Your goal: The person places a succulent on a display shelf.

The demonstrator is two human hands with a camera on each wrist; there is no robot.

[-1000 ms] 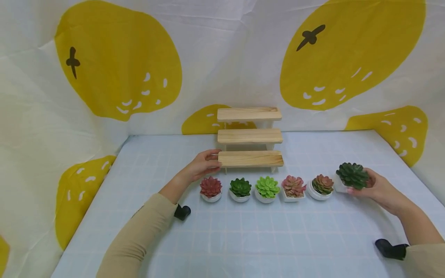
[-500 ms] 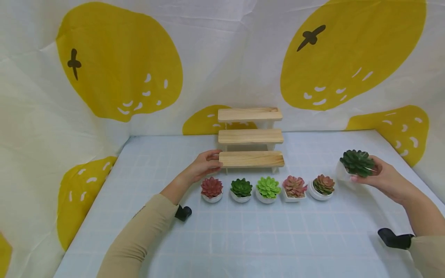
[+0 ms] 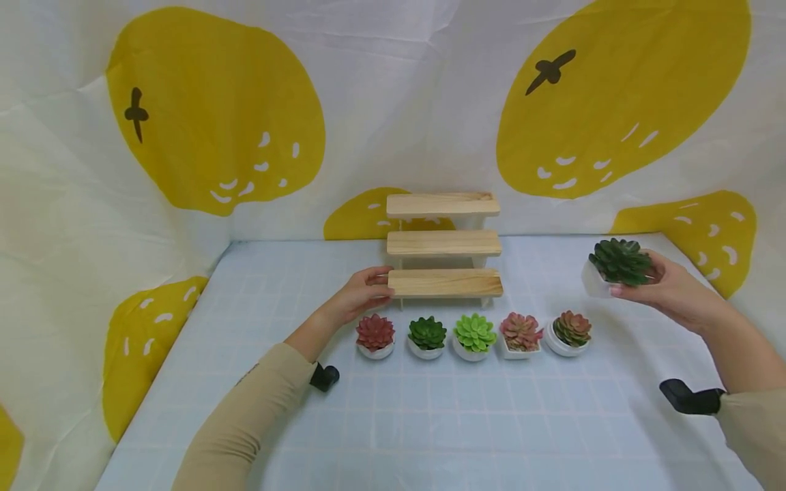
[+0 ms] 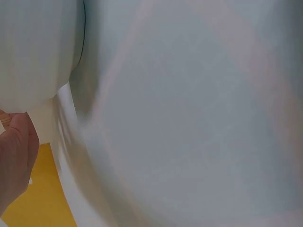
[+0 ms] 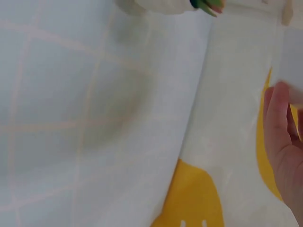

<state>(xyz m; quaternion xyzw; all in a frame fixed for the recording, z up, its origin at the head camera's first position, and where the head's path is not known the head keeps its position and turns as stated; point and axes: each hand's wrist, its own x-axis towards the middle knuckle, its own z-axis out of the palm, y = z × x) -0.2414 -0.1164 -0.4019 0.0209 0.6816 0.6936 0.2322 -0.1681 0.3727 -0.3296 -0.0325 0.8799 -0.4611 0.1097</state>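
In the head view my right hand holds a dark green artificial succulent by its white pot, raised off the table at the right. My left hand grips the left end of the lowest step of a three-tier wooden display stand, with some fingers behind the board. In the left wrist view only part of that hand shows, below a large pale pot. At the right edge of the right wrist view, my right hand is partly cut off.
A row of potted succulents stands before the stand: dark red, green, bright green, pink and reddish-green. A pale checked cloth covers the table. Behind it hangs a fruit-print curtain.
My right hand has lifted the dark green succulent off the table, up and toward the back, with a slight drift left at the end. My left hand stays at the stand.
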